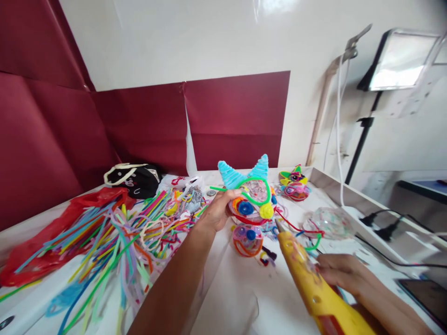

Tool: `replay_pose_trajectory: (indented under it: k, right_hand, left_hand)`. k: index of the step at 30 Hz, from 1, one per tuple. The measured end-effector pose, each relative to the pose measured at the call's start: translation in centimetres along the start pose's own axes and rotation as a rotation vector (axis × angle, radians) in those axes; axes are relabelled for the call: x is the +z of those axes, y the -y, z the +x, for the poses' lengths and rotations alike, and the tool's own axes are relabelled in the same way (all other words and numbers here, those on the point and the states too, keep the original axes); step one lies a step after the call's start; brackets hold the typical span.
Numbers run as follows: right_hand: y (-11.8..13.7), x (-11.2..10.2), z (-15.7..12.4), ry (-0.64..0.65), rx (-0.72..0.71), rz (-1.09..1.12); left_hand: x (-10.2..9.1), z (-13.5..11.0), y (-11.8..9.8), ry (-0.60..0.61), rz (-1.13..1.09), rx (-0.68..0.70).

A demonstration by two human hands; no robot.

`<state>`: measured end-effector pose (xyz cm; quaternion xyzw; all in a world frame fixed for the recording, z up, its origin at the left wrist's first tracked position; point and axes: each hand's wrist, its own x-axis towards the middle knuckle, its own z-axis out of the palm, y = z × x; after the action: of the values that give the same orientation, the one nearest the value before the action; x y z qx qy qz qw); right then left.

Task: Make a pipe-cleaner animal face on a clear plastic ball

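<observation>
My left hand (218, 211) is closed around a clear round ornament (252, 197) decorated with blue pipe-cleaner ears, a green loop and blue and yellow coils, held above the white table (237, 298). My right hand (340, 272) grips a yellow glue gun (310, 284); its nozzle points up at the underside of the ornament, close to it. Just below the ornament, a second decorated ornament (247, 239) with red and blue coils lies on the table.
A large heap of coloured pipe cleaners (115, 237) and a red plastic bag (52, 232) fill the left side. A black pouch (134, 179), a finished star-shaped ornament (295, 184), a clear ball (330, 223), power cables (384, 228) and a lamp stand (363, 135) are around.
</observation>
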<state>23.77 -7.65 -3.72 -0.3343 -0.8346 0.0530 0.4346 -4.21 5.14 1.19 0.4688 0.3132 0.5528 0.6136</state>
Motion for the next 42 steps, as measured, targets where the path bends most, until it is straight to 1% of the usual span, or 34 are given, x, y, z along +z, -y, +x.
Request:
replay_pose_trajectory:
  k: [3, 7, 9, 15, 18, 22, 26, 32, 35, 38, 42]
  right_hand:
    - [0.8, 0.5, 0.9, 0.048, -0.05, 0.051]
    - [2.2, 1.2, 1.5, -0.005, 0.036, 0.057]
    - [2.6, 1.4, 1.7, -0.018, 0.032, 0.07]
    - [2.5, 1.2, 2.0, 0.02, -0.005, 0.055]
    - [2.5, 1.2, 2.1, 0.032, -0.014, 0.065]
    - [2.6, 1.1, 2.4, 0.044, -0.015, 0.063]
    - [2.7, 1.1, 2.5, 0.029, -0.029, 0.065]
    - [2.7, 1.4, 2.4, -0.047, -0.067, -0.031]
    - [2.5, 1.6, 2.0, -0.075, -0.125, -0.11]
    - [2.4, 1.8, 1.8, -0.081, -0.174, -0.194]
    - [2.6, 1.8, 2.0, -0.078, -0.164, -0.231]
  left_hand:
    - [0.0, 0.0, 0.2, 0.014, 0.016, 0.02]
    - [0.4, -0.2, 0.0, 0.01, 0.016, 0.047]
    - [0.7, -0.4, -0.1, 0.016, 0.024, 0.06]
    - [0.9, -0.7, -0.2, 0.044, 0.073, 0.056]
    - [0.9, -0.8, -0.2, 0.043, 0.088, 0.04]
    - [1.1, -1.0, -0.4, 0.033, 0.079, 0.059]
    - [1.2, -1.1, -0.5, 0.037, 0.067, 0.073]
    - [1.1, -1.0, -0.5, 0.058, 0.04, 0.07]
    - [1.3, -1.0, -0.5, 0.068, 0.019, 0.076]
    - [1.4, -1.1, -0.5, 0.081, 0.002, 0.093]
    - [1.4, -1.0, -0.5, 0.089, 0.002, 0.102]
